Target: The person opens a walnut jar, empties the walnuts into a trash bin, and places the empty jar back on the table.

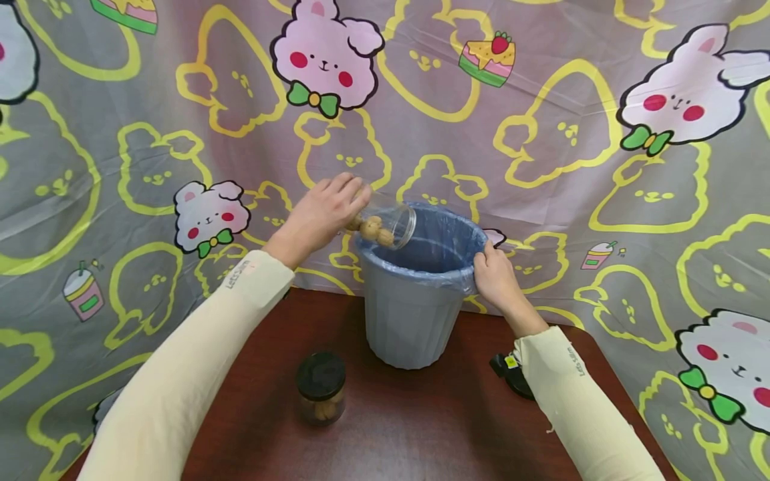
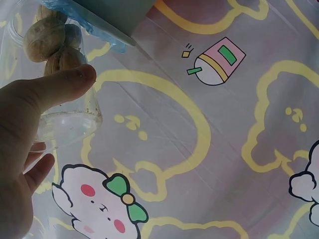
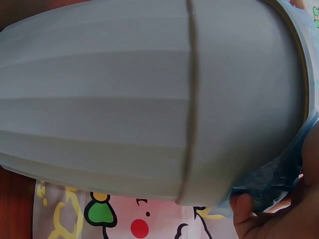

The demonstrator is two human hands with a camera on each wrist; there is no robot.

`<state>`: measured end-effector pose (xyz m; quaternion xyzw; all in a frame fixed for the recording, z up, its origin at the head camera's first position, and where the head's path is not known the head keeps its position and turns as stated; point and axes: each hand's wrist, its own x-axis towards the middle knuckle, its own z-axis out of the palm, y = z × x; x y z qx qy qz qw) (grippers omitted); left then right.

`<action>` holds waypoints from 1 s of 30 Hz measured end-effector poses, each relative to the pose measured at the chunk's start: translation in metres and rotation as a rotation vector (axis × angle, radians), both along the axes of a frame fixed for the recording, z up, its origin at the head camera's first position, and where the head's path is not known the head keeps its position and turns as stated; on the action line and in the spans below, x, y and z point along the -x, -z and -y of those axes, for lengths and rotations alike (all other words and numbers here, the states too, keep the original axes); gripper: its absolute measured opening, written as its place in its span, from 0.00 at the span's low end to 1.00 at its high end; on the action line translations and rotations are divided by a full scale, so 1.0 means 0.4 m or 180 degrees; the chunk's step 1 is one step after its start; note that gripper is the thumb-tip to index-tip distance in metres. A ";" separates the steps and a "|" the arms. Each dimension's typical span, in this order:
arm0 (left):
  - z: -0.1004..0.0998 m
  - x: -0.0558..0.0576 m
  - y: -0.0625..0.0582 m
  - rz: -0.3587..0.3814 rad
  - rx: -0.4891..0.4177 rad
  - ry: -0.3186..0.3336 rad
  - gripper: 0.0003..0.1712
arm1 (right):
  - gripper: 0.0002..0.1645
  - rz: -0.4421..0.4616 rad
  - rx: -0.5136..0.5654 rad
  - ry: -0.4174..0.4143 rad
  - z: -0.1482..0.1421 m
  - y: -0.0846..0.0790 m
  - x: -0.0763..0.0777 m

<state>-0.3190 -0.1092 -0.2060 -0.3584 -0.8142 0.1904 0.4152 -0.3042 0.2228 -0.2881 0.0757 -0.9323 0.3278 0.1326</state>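
Observation:
In the head view my left hand [image 1: 321, 212] grips a clear jar [image 1: 390, 208] that lies tipped on its side, its open mouth over the left rim of a grey trash can [image 1: 412, 317]. Several walnuts [image 1: 371, 228] are inside the jar. The left wrist view shows the thumb [image 2: 67, 87] pressed along the jar's wall beside the walnuts. A blue bag [image 1: 451, 230] lines the can and folds over its rim. At the can's right side my right hand [image 1: 498, 279] grips the rim and the bag's edge; the bag partly hides its fingers in the right wrist view.
A second jar [image 1: 321, 391] with a black lid and brown contents stands on the dark red table [image 1: 385, 441], front left of the can. Beside the right sleeve lies a black object [image 1: 519, 382] with a yellow-green tag. A patterned cloth [image 1: 433, 133] hangs behind the table.

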 end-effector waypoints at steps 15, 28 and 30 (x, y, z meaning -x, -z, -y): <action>-0.013 0.007 0.003 -0.0188 0.0149 -0.0060 0.38 | 0.34 -0.0002 -0.0002 0.0000 -0.001 0.002 0.004; -0.019 0.009 0.005 0.0116 0.0056 -0.0107 0.31 | 0.34 -0.0036 0.0029 -0.0019 -0.001 0.004 0.003; -0.016 0.010 0.006 0.0099 0.0059 -0.0076 0.31 | 0.34 -0.0018 0.0040 -0.0039 0.000 0.004 0.002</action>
